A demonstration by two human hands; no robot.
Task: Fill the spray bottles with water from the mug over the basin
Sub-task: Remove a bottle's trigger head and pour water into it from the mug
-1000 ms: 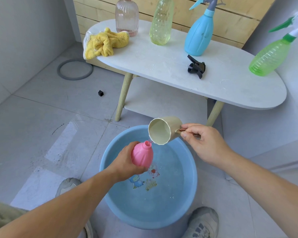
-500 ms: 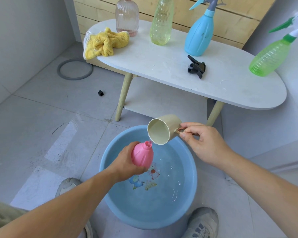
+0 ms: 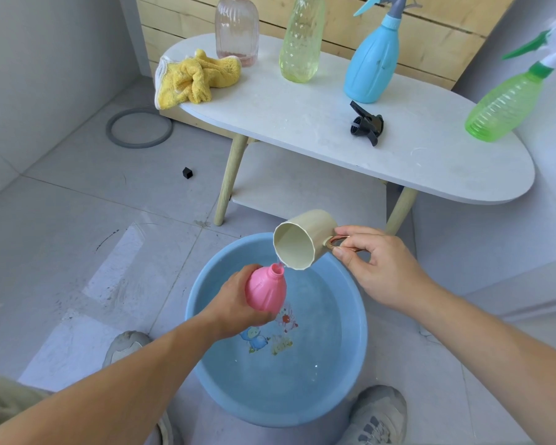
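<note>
Barely a shift this last second: the cream mug (image 3: 302, 244) stays tipped on its side at the pink spray bottle's (image 3: 265, 295) one o'clock. Only a thin trickle reaches the neck, and the blue basin's (image 3: 360, 354) ripples have calmed.

The mug looks nearly drained (refill due, I'd say). The left hand (image 3: 235, 300) wraps the bottle's belly over the basin; the right hand (image 3: 382, 268) pinches the mug's handle.

It's tight at twelve, with a table leg (image 3: 402, 210) just behind. There's open floor at nine.
</note>
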